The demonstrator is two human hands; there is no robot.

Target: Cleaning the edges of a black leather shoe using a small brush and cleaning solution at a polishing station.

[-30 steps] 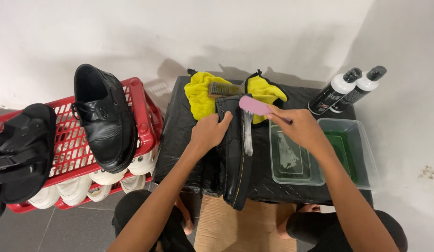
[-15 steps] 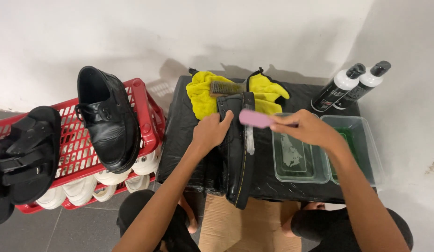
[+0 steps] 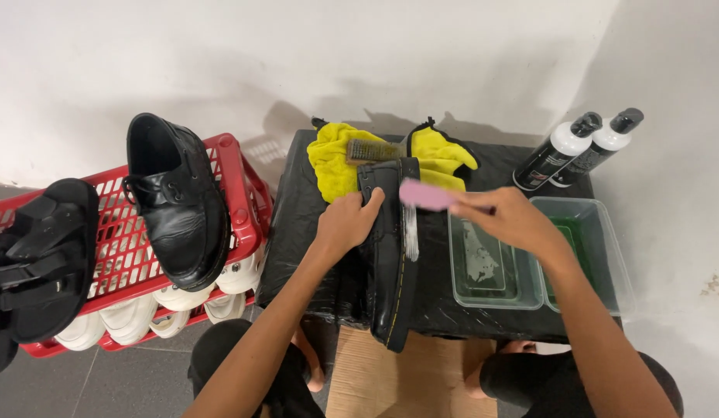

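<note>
Left hand (image 3: 345,224) is clamping the black shoe (image 3: 390,263) on its side, exposing the sole edge; right hand (image 3: 508,219) is gripping the pink brush (image 3: 426,195) just above it.

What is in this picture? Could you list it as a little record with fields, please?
Left hand: left hand steadies a black shoe lying on its side
Right hand: right hand holds a pink brush against the shoe's sole edge
Work surface: black-covered table
Behind the shoe: yellow cloth with a second brush on it
Right of the shoe: two clear tubs, one holding green liquid
Far right: two black-and-white bottles
Left: red crate carrying another black shoe and a black sandal
</note>
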